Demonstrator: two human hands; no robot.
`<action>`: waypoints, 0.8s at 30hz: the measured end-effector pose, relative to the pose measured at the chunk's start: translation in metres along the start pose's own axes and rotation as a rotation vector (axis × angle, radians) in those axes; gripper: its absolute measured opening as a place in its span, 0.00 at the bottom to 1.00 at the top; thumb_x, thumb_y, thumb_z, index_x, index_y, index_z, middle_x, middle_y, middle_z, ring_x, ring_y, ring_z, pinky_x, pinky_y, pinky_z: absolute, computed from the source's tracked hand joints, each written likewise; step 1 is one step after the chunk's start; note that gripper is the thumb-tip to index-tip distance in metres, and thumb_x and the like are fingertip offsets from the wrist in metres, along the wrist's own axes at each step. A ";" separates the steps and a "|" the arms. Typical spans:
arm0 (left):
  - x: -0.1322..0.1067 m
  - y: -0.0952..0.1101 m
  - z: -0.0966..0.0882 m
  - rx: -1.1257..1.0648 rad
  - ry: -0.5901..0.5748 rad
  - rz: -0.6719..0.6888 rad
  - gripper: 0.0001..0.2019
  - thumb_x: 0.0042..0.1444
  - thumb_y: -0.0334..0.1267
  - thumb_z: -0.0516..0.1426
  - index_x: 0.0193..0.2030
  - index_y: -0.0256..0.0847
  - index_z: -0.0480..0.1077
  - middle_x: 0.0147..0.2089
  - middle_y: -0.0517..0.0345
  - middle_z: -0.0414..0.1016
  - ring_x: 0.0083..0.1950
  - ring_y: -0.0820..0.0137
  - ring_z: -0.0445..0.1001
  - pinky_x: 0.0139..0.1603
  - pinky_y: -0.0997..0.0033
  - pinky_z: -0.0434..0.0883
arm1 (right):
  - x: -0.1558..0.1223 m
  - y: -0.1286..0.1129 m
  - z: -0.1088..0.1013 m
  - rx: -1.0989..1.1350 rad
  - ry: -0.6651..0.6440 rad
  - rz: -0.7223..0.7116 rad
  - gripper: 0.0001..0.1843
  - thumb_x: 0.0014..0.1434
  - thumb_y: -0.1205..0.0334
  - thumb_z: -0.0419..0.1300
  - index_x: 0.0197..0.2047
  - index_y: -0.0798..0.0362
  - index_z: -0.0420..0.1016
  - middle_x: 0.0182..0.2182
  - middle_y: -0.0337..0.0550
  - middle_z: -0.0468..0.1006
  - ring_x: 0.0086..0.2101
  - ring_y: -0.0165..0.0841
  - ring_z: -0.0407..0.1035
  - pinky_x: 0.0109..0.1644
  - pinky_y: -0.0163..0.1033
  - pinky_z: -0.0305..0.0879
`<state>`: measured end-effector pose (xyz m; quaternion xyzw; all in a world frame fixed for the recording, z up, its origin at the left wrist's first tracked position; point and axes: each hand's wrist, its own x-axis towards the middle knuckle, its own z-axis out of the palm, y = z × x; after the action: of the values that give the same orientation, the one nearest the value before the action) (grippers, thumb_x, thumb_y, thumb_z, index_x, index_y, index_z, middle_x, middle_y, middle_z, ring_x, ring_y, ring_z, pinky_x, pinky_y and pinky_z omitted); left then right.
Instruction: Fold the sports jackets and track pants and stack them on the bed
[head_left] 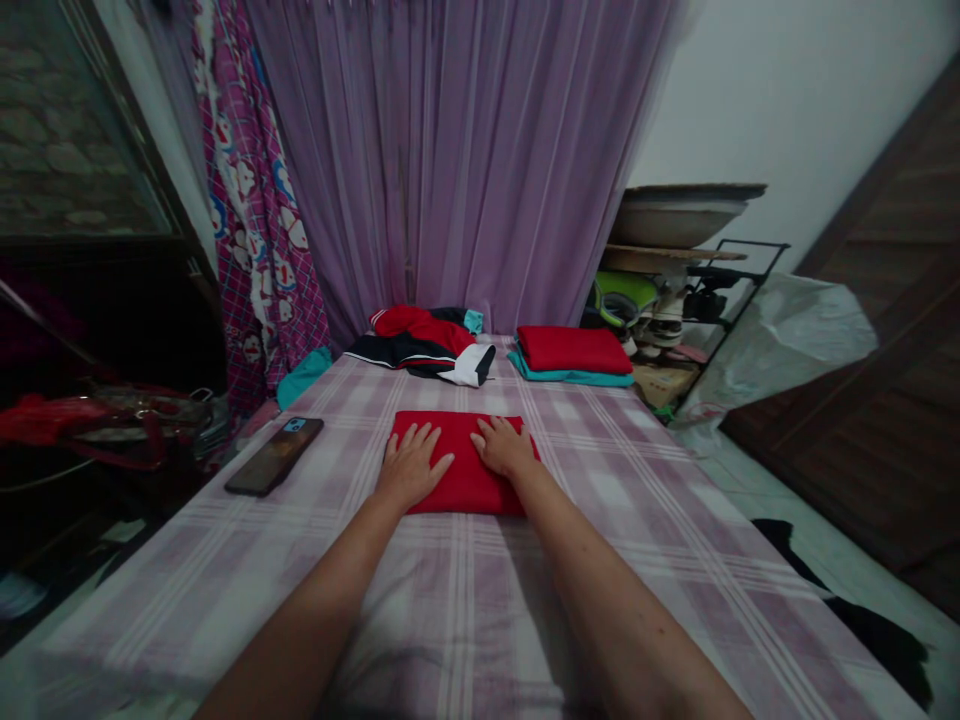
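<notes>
A red garment (463, 478), folded into a flat rectangle, lies on the plaid sheet in front of me. My left hand (411, 465) rests flat on its left part with the fingers spread. On its upper right part lies my right hand (504, 445), palm down, fingers apart. Neither hand grips the cloth. Beyond it, at the back right, a folded red garment (574, 350) sits on top of a folded teal one (577, 377). A loose heap of red, black and white clothes (427, 340) lies at the back middle.
The plaid-covered surface (630, 560) stretches around the garment. A smartphone (276, 457) lies at the left edge. Purple curtains (450, 160) hang behind. To the right stand a crowded rack (720, 300) and a white plastic bag (802, 330). Dark clutter fills the left side.
</notes>
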<state>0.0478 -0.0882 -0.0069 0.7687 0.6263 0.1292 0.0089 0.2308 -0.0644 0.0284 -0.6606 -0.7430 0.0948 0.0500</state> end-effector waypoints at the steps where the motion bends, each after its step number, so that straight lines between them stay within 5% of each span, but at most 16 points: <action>1: 0.000 0.000 0.000 0.001 -0.001 -0.003 0.32 0.64 0.58 0.45 0.70 0.47 0.57 0.72 0.52 0.57 0.74 0.54 0.51 0.71 0.44 0.49 | -0.001 -0.003 -0.003 0.000 0.055 -0.003 0.30 0.70 0.49 0.40 0.70 0.51 0.58 0.69 0.53 0.55 0.68 0.45 0.48 0.67 0.62 0.40; 5: 0.000 -0.002 0.001 -0.001 -0.011 -0.005 0.32 0.63 0.58 0.45 0.70 0.46 0.58 0.72 0.52 0.57 0.74 0.54 0.51 0.71 0.43 0.49 | -0.009 -0.013 -0.003 0.010 0.342 -0.078 0.30 0.70 0.50 0.40 0.72 0.47 0.52 0.71 0.49 0.51 0.69 0.42 0.42 0.69 0.60 0.35; 9: 0.012 -0.003 -0.009 -0.014 -0.066 -0.004 0.29 0.64 0.57 0.44 0.65 0.47 0.65 0.69 0.51 0.63 0.71 0.53 0.58 0.68 0.44 0.56 | -0.014 -0.012 0.017 0.020 0.147 -0.084 0.31 0.70 0.47 0.39 0.71 0.50 0.56 0.70 0.50 0.55 0.68 0.43 0.46 0.69 0.60 0.37; 12: 0.026 0.009 -0.030 -0.012 -0.056 0.007 0.26 0.66 0.53 0.43 0.59 0.44 0.71 0.65 0.49 0.70 0.66 0.55 0.65 0.66 0.48 0.60 | -0.014 -0.010 0.024 0.014 0.133 -0.069 0.32 0.70 0.47 0.38 0.71 0.50 0.55 0.70 0.49 0.55 0.68 0.42 0.46 0.69 0.60 0.38; 16: 0.034 0.040 -0.052 0.010 0.214 0.069 0.25 0.67 0.47 0.42 0.65 0.41 0.65 0.70 0.48 0.62 0.72 0.57 0.56 0.71 0.49 0.51 | -0.014 -0.009 0.023 0.021 0.161 -0.067 0.31 0.70 0.47 0.37 0.71 0.48 0.55 0.69 0.48 0.56 0.68 0.42 0.46 0.69 0.60 0.38; 19: 0.030 0.047 -0.046 0.032 0.411 0.054 0.28 0.67 0.45 0.40 0.71 0.38 0.54 0.75 0.49 0.50 0.76 0.58 0.43 0.73 0.48 0.43 | -0.014 -0.009 0.023 0.021 0.156 -0.075 0.32 0.70 0.47 0.37 0.71 0.49 0.55 0.69 0.49 0.56 0.68 0.42 0.46 0.69 0.60 0.37; 21: 0.028 0.037 -0.033 0.029 0.326 -0.004 0.29 0.67 0.46 0.40 0.72 0.39 0.52 0.75 0.48 0.49 0.76 0.57 0.42 0.73 0.45 0.43 | -0.014 -0.009 0.023 0.022 0.148 -0.074 0.32 0.70 0.46 0.38 0.71 0.49 0.54 0.70 0.49 0.55 0.68 0.42 0.45 0.69 0.60 0.37; 24: 0.030 0.016 -0.017 -0.002 -0.044 -0.086 0.29 0.66 0.52 0.40 0.70 0.44 0.58 0.73 0.49 0.55 0.74 0.54 0.51 0.70 0.40 0.49 | -0.014 -0.010 0.023 0.025 0.140 -0.066 0.32 0.70 0.46 0.38 0.71 0.49 0.55 0.69 0.48 0.56 0.68 0.42 0.46 0.69 0.59 0.37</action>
<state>0.0648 -0.0650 0.0176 0.7438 0.6582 0.1123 0.0291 0.2184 -0.0811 0.0084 -0.6400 -0.7579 0.0560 0.1134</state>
